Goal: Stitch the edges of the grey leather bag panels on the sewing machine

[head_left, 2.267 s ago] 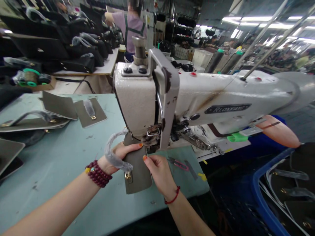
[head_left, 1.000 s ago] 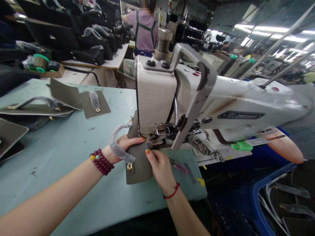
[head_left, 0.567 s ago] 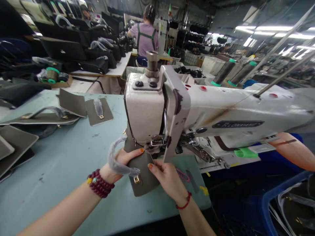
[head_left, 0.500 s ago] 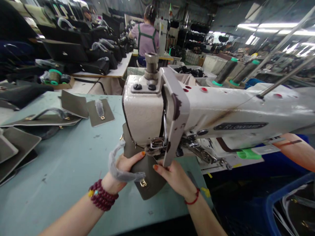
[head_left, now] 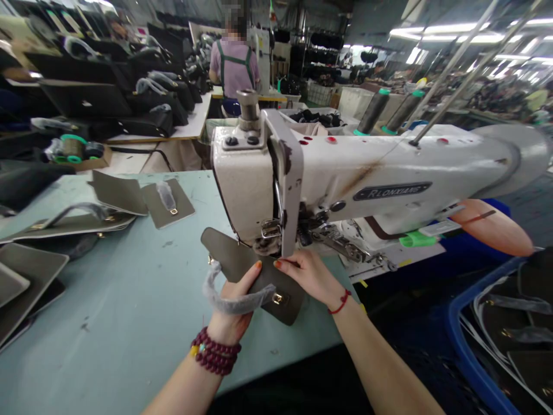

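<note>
Closest to us, our left hand (head_left: pixel 235 323) pinches the grey bag piece (head_left: pixel 224 251), thumb on top and fingers under. The wrapped handle (head_left: pixel 254 300) loops over that hand. Just right of it, our right hand (head_left: pixel 309 274) lies open on the same piece. Its fingertips push in under the sewing machine (head_left: pixel 345 173), so it is nearer the needle. The piece lies on the bench (head_left: pixel 108 300) below the machine's head, its long side slanting from far left to near right. Left of the machine lie more grey pieces (head_left: pixel 166 202). Behind the machine stands a person (head_left: pixel 233 57).
</note>
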Demonstrator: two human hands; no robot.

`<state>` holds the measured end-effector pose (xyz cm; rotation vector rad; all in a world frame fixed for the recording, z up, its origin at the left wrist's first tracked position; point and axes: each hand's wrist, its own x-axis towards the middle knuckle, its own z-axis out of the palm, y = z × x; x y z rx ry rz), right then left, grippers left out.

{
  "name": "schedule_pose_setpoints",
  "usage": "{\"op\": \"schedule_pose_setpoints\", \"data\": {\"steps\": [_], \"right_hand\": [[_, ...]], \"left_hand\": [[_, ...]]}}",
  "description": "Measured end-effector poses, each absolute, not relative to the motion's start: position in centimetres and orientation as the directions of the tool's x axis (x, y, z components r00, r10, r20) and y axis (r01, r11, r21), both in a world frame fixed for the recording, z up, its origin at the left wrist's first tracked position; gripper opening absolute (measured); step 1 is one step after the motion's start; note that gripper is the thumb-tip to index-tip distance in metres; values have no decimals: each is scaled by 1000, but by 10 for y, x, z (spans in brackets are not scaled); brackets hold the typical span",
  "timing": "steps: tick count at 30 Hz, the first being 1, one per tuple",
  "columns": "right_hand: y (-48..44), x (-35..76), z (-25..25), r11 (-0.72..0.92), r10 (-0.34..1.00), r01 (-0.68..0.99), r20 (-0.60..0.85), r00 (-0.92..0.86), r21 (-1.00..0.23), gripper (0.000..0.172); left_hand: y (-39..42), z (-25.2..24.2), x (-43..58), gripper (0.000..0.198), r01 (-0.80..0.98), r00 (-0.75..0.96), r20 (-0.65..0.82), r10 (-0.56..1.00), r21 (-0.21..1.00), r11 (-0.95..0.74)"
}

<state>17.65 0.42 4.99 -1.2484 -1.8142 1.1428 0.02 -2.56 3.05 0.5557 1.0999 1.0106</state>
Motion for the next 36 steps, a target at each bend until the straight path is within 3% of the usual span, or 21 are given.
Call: {"op": "schedule_pose_setpoints", "data": {"steps": [3,12,19,27,32,36], "right_hand": [[4,179,49,186,933,397,34,-359,-899,43],[8,181,40,152,938,307,38,-346,-940,42],[10,176,31,194,930,307,75,-359,-932,39],[-3,166,34,121,945,328,7,-328,-937,31],[-6,166,35,92,943,297,-13,-334,-951,27],[-13,160,32,77,963,289,-4,-270,-954,29]], "left_hand": [[-24,29,5,28,-508,-26,-504,864,751,422],[-21,35,13,44,-555,-71,-508,859,735,389],[-11,37,9,27,-461,-191,-387,902,847,265],[14,45,-23,40,-256,133,-349,928,892,372],[14,39,-28,50,-251,107,-408,907,871,422],[18,48,-28,46,-215,156,-320,935,913,348]]}}
